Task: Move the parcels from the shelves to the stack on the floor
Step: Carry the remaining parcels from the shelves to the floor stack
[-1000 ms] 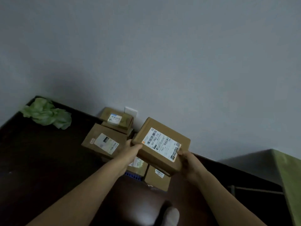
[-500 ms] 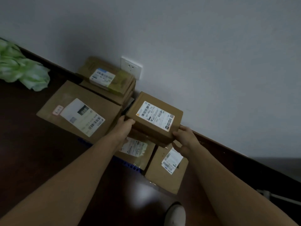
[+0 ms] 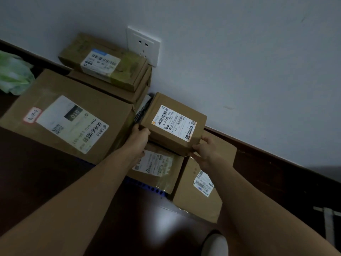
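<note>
a small squarish cardboard parcel with a white printed label is held at centre, just above the lower boxes of the floor stack. the left hand curls round its 8 o'clock corner and the right hand grips its 4 o'clock corner. a big matte carton lies at 9 o'clock.

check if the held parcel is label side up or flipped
Label side up: the held parcel shows its white barcode label on top, left hand and right hand gripping it.
</note>
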